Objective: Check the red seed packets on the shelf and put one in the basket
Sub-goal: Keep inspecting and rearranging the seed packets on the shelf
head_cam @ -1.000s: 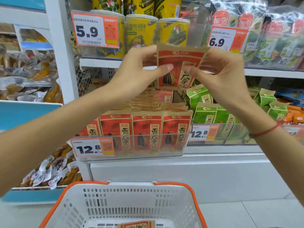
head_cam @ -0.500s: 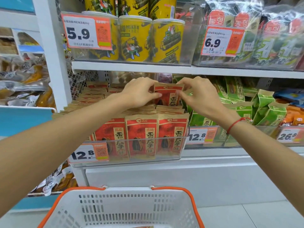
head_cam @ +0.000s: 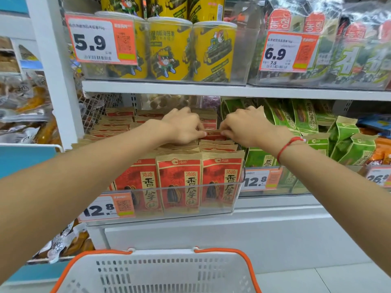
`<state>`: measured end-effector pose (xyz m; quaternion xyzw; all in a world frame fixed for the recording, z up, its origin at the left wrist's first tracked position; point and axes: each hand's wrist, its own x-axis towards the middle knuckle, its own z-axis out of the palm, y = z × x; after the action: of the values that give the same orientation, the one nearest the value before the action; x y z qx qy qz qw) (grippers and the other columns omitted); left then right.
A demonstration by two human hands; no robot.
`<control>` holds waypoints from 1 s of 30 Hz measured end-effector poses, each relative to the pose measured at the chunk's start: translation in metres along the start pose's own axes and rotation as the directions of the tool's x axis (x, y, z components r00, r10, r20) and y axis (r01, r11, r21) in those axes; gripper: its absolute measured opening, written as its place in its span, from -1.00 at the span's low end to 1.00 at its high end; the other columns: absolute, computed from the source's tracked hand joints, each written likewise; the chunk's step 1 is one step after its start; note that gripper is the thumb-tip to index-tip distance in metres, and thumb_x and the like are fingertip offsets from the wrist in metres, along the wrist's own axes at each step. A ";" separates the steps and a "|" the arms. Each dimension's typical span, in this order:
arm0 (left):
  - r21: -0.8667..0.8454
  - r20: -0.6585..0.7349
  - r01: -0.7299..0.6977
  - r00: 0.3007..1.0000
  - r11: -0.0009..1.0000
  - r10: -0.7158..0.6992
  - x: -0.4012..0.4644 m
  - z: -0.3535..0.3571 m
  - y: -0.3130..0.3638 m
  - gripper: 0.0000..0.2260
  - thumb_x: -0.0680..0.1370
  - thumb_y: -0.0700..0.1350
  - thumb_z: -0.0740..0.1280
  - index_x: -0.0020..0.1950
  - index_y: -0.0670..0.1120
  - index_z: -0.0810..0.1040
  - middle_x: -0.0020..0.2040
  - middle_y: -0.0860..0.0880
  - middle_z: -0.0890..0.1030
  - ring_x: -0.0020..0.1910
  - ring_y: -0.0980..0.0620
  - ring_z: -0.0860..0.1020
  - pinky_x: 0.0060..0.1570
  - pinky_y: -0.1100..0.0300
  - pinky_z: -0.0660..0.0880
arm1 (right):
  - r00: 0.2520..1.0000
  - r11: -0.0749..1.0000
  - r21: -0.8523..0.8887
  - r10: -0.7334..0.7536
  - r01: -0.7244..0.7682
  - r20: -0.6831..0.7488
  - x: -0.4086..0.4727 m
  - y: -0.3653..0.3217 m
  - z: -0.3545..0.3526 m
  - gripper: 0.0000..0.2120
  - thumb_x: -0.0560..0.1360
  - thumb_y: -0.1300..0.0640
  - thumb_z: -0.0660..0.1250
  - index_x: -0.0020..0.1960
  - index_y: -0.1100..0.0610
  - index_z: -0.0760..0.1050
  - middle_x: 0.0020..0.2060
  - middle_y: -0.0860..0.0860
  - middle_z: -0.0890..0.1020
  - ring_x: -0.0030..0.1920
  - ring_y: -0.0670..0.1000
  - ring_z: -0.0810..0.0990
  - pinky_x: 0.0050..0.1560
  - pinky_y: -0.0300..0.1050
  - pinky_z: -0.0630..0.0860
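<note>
Rows of red seed packets (head_cam: 179,180) with brown tops stand in a clear tray on the middle shelf. Both my hands reach into the tray behind the front rows. My left hand (head_cam: 184,126) and my right hand (head_cam: 243,123) pinch the top edge of one red packet (head_cam: 212,135), which sits low among the others with only its top showing. The white basket (head_cam: 160,271) with orange rim is below, at the bottom of the view; its inside is mostly out of frame.
Green seed packets (head_cam: 304,117) fill the tray to the right. Yellow canisters (head_cam: 169,49) and seaweed packs (head_cam: 347,53) stand on the shelf above. Price tags 12.8 (head_cam: 105,208) hang on the tray front. A white shelf post (head_cam: 53,70) rises at left.
Both hands have brought the red packet down from in front of the upper shelf and pushed it back into the tray among the other packets.
</note>
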<state>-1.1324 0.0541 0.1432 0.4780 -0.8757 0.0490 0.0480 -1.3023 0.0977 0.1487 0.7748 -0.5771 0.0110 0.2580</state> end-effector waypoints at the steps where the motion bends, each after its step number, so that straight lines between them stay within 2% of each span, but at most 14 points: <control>1: 0.013 0.033 0.013 0.999 1.000 -0.013 0.002 0.002 0.001 -0.66 0.64 0.14 0.12 0.28 0.08 0.56 0.30 -0.09 0.52 0.36 -0.11 0.31 0.23 0.02 0.26 | 1.000 1.000 -0.008 0.004 -0.004 0.015 0.000 -0.001 0.001 -0.74 0.63 -0.02 0.16 0.23 -0.07 0.54 0.14 0.03 0.58 0.20 0.13 0.48 0.01 -0.04 0.23; 4: -0.011 0.084 0.015 0.996 1.000 -0.014 0.007 0.003 0.002 -0.64 0.65 0.14 0.07 0.35 0.10 0.49 0.33 -0.08 0.51 0.38 -0.12 0.32 0.25 0.04 0.26 | 0.999 0.999 -0.040 -0.028 0.030 0.044 0.005 0.000 0.011 -0.72 0.62 -0.04 0.16 0.26 -0.10 0.53 0.19 0.01 0.51 0.22 0.11 0.43 0.13 0.01 0.28; 6: -0.092 0.023 -0.017 1.000 0.996 0.019 0.006 0.004 -0.002 -0.68 0.64 0.13 0.12 0.33 0.11 0.48 0.28 -0.02 0.55 0.32 -0.08 0.42 0.19 0.07 0.33 | 0.995 0.999 -0.018 -0.029 0.031 0.092 0.012 0.003 0.015 -0.70 0.62 -0.08 0.13 0.28 -0.12 0.51 0.21 0.01 0.47 0.23 0.11 0.39 0.17 0.02 0.27; 8: -0.181 -0.081 -0.028 0.997 0.983 0.014 0.004 0.005 -0.005 -0.77 0.61 0.10 0.22 0.22 0.12 0.55 0.18 0.05 0.60 0.22 -0.01 0.51 0.08 0.10 0.42 | 0.990 0.999 0.011 -0.038 0.037 0.137 0.018 0.006 0.017 -0.67 0.63 -0.11 0.09 0.28 -0.11 0.51 0.23 0.00 0.46 0.25 0.10 0.37 0.21 0.03 0.24; 10: -0.198 -0.155 -0.002 0.988 0.980 -0.030 0.001 0.008 -0.006 -0.84 0.58 0.06 0.29 0.11 0.15 0.61 0.10 0.08 0.63 0.14 0.02 0.54 0.01 0.11 0.45 | 0.985 0.999 0.034 -0.046 0.040 0.163 0.023 0.007 0.020 -0.65 0.64 -0.12 0.05 0.28 -0.10 0.51 0.23 -0.02 0.49 0.25 0.10 0.37 0.24 0.05 0.22; 14: -0.299 -0.239 0.075 0.959 0.951 -0.150 0.004 0.009 -0.005 -0.81 0.60 0.03 0.25 0.10 0.12 0.64 -0.08 0.03 0.63 0.02 -0.09 0.59 -0.07 0.10 0.47 | 0.970 0.995 0.102 -0.036 0.012 0.239 0.034 0.008 0.025 -0.68 0.62 -0.14 0.09 0.27 -0.14 0.52 0.18 -0.04 0.59 0.25 0.08 0.44 0.32 0.06 0.17; 16: -0.385 -0.251 0.119 0.941 0.915 -0.228 0.012 0.008 -0.006 -0.75 0.63 -0.03 0.16 0.19 0.09 0.60 0.04 -0.02 0.64 0.07 -0.14 0.57 -0.08 0.12 0.41 | 0.969 0.982 0.187 -0.029 -0.017 0.244 0.036 0.010 0.022 -0.71 0.61 -0.12 0.15 0.23 -0.15 0.55 0.17 -0.07 0.62 0.23 0.06 0.49 0.37 0.08 0.14; 18: -0.409 -0.189 0.173 0.945 0.896 -0.268 0.024 0.008 -0.010 -0.69 0.64 -0.10 0.12 0.33 0.03 0.51 0.22 -0.08 0.58 0.18 -0.17 0.53 0.02 0.12 0.42 | 0.985 0.968 0.247 -0.003 -0.040 0.171 0.035 0.010 0.023 -0.75 0.58 -0.11 0.23 0.18 -0.13 0.59 0.13 -0.08 0.64 0.18 0.05 0.53 0.38 0.06 0.17; 21: -0.346 -0.025 0.279 0.952 0.896 -0.306 0.041 0.011 -0.011 -0.59 0.63 -0.12 0.10 0.50 -0.06 0.30 0.44 -0.17 0.39 0.35 -0.18 0.40 0.29 0.04 0.38 | 0.999 0.973 0.227 0.033 -0.035 0.012 0.030 0.009 0.033 -0.77 0.58 -0.10 0.24 0.16 -0.13 0.60 0.09 -0.06 0.66 0.13 0.07 0.55 0.32 0.00 0.21; 24: -0.285 0.112 0.338 0.941 0.897 -0.319 0.049 0.011 -0.005 -0.55 0.65 -0.15 0.07 0.55 -0.12 0.16 0.53 -0.17 0.22 0.47 -0.15 0.25 0.40 0.07 0.25 | 1.000 0.980 0.200 0.019 -0.020 0.003 0.030 0.009 0.038 -0.75 0.60 -0.10 0.19 0.20 -0.17 0.57 0.09 -0.01 0.65 0.16 0.09 0.50 0.27 -0.01 0.21; 26: -0.241 0.088 0.348 0.938 0.906 -0.336 0.051 0.011 -0.001 -0.59 0.64 -0.14 0.11 0.50 -0.12 0.25 0.45 -0.17 0.35 0.39 -0.15 0.37 0.29 0.08 0.35 | 1.000 0.980 0.201 0.006 -0.009 0.018 0.032 0.010 0.039 -0.74 0.61 -0.09 0.16 0.21 -0.18 0.55 0.09 0.01 0.64 0.18 0.10 0.46 0.28 0.00 0.20; 28: -0.115 -0.025 0.351 0.934 0.929 -0.356 0.050 0.009 0.002 -0.66 0.62 -0.08 0.18 0.39 -0.10 0.40 0.28 -0.14 0.51 0.21 -0.14 0.50 0.08 0.09 0.44 | 0.999 0.981 0.196 -0.014 0.007 0.031 0.033 0.011 0.041 -0.73 0.62 -0.09 0.13 0.21 -0.19 0.54 0.11 0.00 0.62 0.19 0.10 0.44 0.28 0.02 0.18; 30: -0.024 -0.120 0.334 0.935 0.942 -0.334 0.050 0.008 0.003 -0.68 0.60 -0.04 0.26 0.33 -0.09 0.45 0.22 -0.12 0.55 0.17 -0.13 0.53 0.01 0.09 0.45 | 0.998 0.982 0.190 -0.029 0.018 0.054 0.033 0.012 0.041 -0.72 0.62 -0.08 0.11 0.22 -0.19 0.54 0.14 -0.01 0.61 0.20 0.11 0.42 0.27 0.03 0.18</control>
<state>-1.1622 0.0136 0.1415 0.6158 -0.7772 0.0679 0.1099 -1.3135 0.0493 0.1279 0.8026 -0.5712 0.0410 0.1669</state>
